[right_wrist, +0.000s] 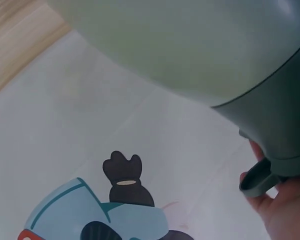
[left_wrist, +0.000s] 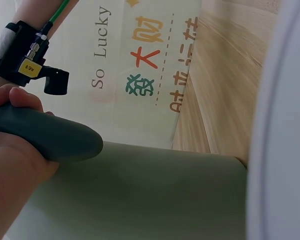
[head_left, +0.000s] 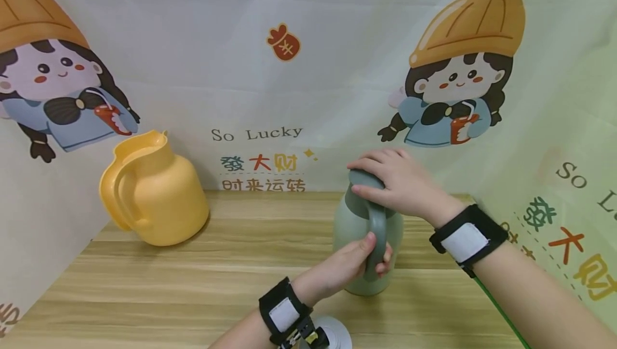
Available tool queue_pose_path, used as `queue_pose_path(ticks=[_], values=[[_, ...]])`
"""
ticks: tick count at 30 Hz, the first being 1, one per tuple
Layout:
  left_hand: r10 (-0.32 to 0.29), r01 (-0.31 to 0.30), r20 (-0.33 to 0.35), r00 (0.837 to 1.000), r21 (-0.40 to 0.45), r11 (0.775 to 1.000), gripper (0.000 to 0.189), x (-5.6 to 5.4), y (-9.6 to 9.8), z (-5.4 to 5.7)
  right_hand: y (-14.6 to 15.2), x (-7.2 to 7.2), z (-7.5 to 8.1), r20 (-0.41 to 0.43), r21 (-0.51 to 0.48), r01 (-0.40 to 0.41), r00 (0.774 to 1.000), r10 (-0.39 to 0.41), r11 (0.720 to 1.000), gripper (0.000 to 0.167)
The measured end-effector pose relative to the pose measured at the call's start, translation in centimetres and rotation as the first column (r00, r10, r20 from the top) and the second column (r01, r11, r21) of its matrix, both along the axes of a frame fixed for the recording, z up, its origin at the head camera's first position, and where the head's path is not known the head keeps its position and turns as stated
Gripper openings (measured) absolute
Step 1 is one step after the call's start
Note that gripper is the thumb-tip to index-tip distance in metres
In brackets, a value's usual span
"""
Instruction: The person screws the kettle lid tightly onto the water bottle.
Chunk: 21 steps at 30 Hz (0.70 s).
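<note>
Two hands grip the smooth, rounded green jug (head_left: 359,231): left hand (head_left: 347,266) on its curved handle (head_left: 377,242), right hand (head_left: 400,183) on its lid (head_left: 365,179).

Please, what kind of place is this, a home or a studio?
Probably a staged recording corner, not a kitchen: a cartoon-printed backdrop cloth walls in a bare wooden table, which carries just a green jug and a yellow jug.

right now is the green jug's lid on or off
On: the dark lid sits atop the green jug under the right hand.

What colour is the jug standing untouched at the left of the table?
Yellow: the open-topped jug, handle included. It shows best in the head view.
</note>
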<state>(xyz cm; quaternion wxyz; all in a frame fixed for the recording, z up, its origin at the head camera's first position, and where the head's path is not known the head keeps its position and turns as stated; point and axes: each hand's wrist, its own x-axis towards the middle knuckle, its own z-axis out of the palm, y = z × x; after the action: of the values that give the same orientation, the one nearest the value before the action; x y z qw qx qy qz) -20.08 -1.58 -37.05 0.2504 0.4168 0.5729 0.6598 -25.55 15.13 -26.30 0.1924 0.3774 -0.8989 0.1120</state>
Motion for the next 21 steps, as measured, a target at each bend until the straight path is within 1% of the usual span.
queue_pose_path(ticks=[6, 11, 14, 17, 21], values=[[0.011, -0.011, 0.003, 1.000, -0.006, 1.000, 0.067, 0.2, 0.0, 0.0, -0.7, 0.6, -0.3, -0.033, -0.029, 0.085, 0.996, -0.086, 0.996, 0.047], [0.016, -0.016, 0.012, 1.000, -0.008, 1.000, 0.065, 0.3, 0.0, 0.0, -1.3, 1.1, -0.4, 0.000, -0.030, 0.184, 0.983, -0.184, 0.982, 0.048], [0.022, -0.022, 0.018, 1.000, -0.002, 1.000, 0.063, 0.3, 0.0, 0.1, -1.8, 1.5, -0.4, 0.020, -0.028, 0.247, 0.969, -0.246, 0.969, 0.048], [0.028, -0.028, 0.013, 1.000, 0.004, 1.000, 0.064, 0.4, 0.0, 0.1, -2.3, 1.9, -0.3, 0.026, -0.022, 0.312, 0.950, -0.311, 0.950, 0.049], [0.032, -0.032, 0.003, 0.999, 0.011, 0.999, 0.066, 0.4, 0.1, 0.2, -3.1, 2.4, -0.2, 0.019, 0.000, 0.407, 0.913, -0.406, 0.914, 0.052]])
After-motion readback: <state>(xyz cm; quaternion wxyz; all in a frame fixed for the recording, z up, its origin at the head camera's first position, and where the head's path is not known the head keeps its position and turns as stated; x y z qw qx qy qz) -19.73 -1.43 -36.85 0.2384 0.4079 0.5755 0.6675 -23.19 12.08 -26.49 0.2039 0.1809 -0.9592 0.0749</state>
